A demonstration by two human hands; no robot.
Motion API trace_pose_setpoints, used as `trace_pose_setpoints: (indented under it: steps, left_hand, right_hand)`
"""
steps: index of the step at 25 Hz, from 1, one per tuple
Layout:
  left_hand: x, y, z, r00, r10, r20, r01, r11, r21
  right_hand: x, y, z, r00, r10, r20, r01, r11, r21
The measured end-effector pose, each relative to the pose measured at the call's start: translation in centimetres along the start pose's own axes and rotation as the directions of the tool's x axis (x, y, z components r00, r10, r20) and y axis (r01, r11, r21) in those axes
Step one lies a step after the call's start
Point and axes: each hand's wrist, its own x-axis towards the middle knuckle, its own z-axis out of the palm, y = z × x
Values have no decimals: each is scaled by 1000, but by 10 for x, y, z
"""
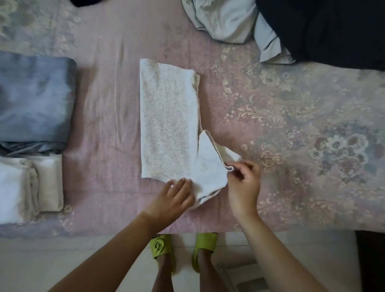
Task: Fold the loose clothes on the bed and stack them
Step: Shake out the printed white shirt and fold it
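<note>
A pale speckled shirt (167, 116) lies folded lengthwise in the middle of the pink bed (108, 104). Its short sleeve sticks out at the near right. My left hand (177, 194) presses flat on the shirt's near edge by the neckline, fingers straight. My right hand (243, 183) pinches the hem of that sleeve and lifts it slightly off the bed. At the left stands a stack of folded clothes: a blue-grey piece (34, 100) farther back and white folded pieces (29, 185) nearer to me.
Loose clothes lie at the far right: a light crumpled garment (227, 18) and a dark navy one (329, 31). Another dark item (85, 2) peeks in at the top edge. The bed's near edge runs just in front of my feet in green slippers (183, 248).
</note>
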Motion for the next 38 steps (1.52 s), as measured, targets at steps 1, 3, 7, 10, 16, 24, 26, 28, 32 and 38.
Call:
trace_pose_setpoints:
  steps: [1, 3, 7, 10, 16, 24, 26, 28, 32, 38]
  left_hand:
    - [2, 7, 3, 996, -21, 83, 20, 1000, 13]
    - [4, 15, 6, 978, -72, 196, 73, 997, 3]
    - [7, 13, 4, 963, -93, 254, 99, 995, -12]
    - [8, 13, 4, 964, -142, 222, 160, 985, -62]
    - [23, 43, 15, 880, -300, 368, 303, 952, 52]
    - [31, 41, 15, 971, -237, 26, 237, 971, -23]
    - [29, 41, 13, 983, -182, -1, 181, 978, -107]
    - [22, 43, 14, 990, -130, 49, 135, 984, -116]
    - [11, 51, 25, 979, -164, 120, 171, 984, -50]
    - [13, 65, 21, 940, -336, 61, 341, 931, -126]
  right_hand:
    - [-1, 9, 2, 998, 57, 23, -55, 995, -80]
    - [4, 22, 5, 957, 276, 87, -272, 961, -54]
    - [26, 20, 7, 884, 450, 125, -464, 819, 338]
    - [39, 17, 3, 856, 456, 244, -513, 809, 287]
    - [45, 26, -1, 953, 296, 56, -297, 955, 10]
    - [52, 33, -14, 957, 291, 12, -291, 954, 67]
    - [47, 41, -20, 959, 283, 7, -283, 959, -32]
    - [45, 48, -23, 944, 324, 62, -317, 943, -104]
    - [52, 46, -22, 898, 420, 130, -414, 907, -69]
    - [45, 34, -25, 873, 450, 191, -447, 893, -57]
